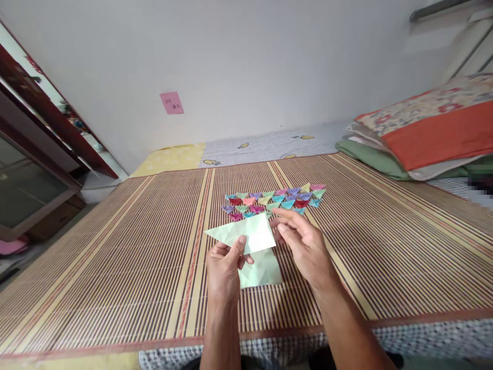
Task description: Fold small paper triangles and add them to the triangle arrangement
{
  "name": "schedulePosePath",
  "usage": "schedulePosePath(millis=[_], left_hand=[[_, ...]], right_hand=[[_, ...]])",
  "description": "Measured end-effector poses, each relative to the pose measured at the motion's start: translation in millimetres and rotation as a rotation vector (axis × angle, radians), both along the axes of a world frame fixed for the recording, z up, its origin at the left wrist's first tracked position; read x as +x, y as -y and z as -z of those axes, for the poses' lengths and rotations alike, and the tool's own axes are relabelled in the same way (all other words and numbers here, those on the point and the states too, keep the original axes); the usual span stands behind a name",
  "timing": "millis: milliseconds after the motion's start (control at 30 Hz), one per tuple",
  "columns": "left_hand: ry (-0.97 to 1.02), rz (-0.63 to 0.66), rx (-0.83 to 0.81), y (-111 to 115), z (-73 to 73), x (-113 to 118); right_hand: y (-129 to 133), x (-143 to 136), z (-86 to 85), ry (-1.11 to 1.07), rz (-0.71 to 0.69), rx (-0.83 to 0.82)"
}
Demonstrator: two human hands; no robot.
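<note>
My left hand [227,262] pinches a pale green sheet of folded paper [256,232], thumb on top and fingers beneath. One end of this paper narrows to a point at the left; its right end is straight-edged. Just off that right end is my right hand [302,239], its fingers apart and bent slightly toward the paper, with nothing seen in them. Below the held piece, a second pale green paper [262,272] with creases lies on the mat, partly covered by my left hand and the folded sheet. Several small folded paper boats [275,198] in many colours stand in rows beyond my hands.
A striped bamboo mat [154,257] covers the bed. Folded bedding with an orange and floral cover [439,133] is piled at the right. Behind stands a white wall [250,67] with a pink note [172,103]. A dark-framed cabinet [31,180] is at the left.
</note>
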State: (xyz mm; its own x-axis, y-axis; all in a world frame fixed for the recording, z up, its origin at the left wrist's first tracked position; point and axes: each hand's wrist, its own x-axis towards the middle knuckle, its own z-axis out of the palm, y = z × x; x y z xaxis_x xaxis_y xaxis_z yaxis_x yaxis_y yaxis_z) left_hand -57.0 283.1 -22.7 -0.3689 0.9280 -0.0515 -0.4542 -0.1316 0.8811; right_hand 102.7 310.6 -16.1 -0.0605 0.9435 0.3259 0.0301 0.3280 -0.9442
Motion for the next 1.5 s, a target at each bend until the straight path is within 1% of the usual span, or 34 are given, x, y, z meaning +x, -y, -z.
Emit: schedulePosePath(millis=[100, 233, 333, 433, 600, 733, 833, 933, 1067, 1233, 1333, 1400, 1500], left_hand=[[-0.013, 0.001, -0.001, 0, 0.3, -4], [-0.037, 0.025, -0.006, 1, 2.4, -7], [-0.050, 0.057, -0.009, 2, 3.3, -9], [-0.066, 0.097, -0.014, 3, 3.0, -10], [-0.102, 0.092, -0.025, 3, 4.0, -9], [-0.103, 0.102, -0.012, 3, 6.3, -5], [-0.057, 0.127, -0.008, 4, 5.1, -3], [-0.016, 0.060, -0.003, 4, 2.7, -4], [-0.055, -0.022, 0.019, 3, 3.3, -9], [-0.095, -0.017, 0.065, 2, 6.7, -12], [-0.119, -0.002, 0.091, 4, 6.4, -12], [-0.111, 0.004, 0.092, 5, 5.6, -11], [-0.099, 0.004, 0.080, 6, 4.1, -10]], right_hand=[[-1, 8, -1.8, 0.062, 0.001, 0.106], [0, 12, -5.1, 0.171, -0.113, 0.226], [0, 13, -7.3, 0.239, -0.118, 0.270], [0, 14, -9.4, 0.273, -0.099, 0.271], [3, 12, -12.2, 0.310, -0.191, 0.234], [4, 8, -12.0, 0.305, -0.167, 0.218], [4, 8, -11.0, 0.289, -0.181, 0.220], [3, 11, -9.4, 0.287, -0.200, 0.218], [1, 13, -6.0, 0.308, -0.197, 0.228], [-1, 14, -3.3, 0.331, -0.182, 0.212], [1, 18, -5.5, 0.364, -0.174, 0.195], [2, 20, -7.8, 0.376, -0.192, 0.191], [1, 20, -9.7, 0.348, -0.203, 0.195]])
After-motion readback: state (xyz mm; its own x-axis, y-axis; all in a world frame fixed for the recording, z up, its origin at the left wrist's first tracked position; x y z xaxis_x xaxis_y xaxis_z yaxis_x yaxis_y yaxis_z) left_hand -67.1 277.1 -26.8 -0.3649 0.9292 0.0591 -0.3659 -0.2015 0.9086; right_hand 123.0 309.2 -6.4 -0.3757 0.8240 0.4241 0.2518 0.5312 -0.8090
